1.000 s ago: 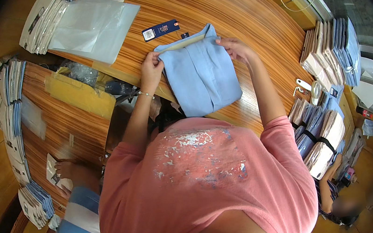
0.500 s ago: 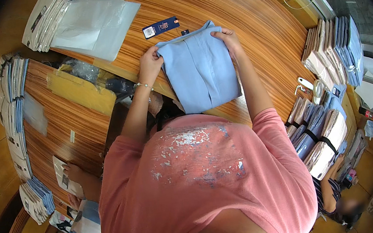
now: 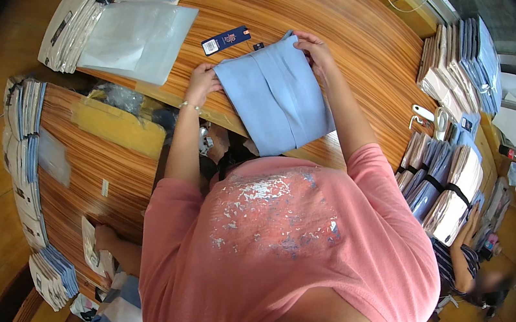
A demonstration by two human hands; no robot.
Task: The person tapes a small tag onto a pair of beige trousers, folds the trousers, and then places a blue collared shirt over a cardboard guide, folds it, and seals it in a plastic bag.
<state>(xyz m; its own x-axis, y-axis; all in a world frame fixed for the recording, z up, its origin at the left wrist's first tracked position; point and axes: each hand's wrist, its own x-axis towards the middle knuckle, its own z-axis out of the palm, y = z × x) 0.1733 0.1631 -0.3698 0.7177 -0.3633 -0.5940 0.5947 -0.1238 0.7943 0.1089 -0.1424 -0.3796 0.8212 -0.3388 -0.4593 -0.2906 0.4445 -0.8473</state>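
- One counter (image 3: 373, 48), striped brown wood grain, curving across the view I follow from afar.
- One second counter (image 3: 122, 169), same grain, to the left.
- One folded light-blue garment (image 3: 272, 94), on the near part of the first counter, against the front of the wearer's pink top; a lengthwise fold runs down its middle.
- Several strapped bundles (image 3: 447, 211), pale and blue-grey, dark bands round them, at lower right.
- Several clear plastic bags (image 3: 157, 37), lying flat at upper left, beside a pile of pale packs (image 3: 68, 33).
- One left hand (image 3: 201, 84), nearly closed, thumb and fingers holding the garment at its upper left edge.
- One right hand (image 3: 312, 46), fingers bent, touching the garment's upper right corner; whether it grips I cannot tell.
- One dark-blue hang tag (image 3: 226, 40), just beyond the garment's upper edge.
- One small dark label (image 3: 258, 47), between tag and garment.
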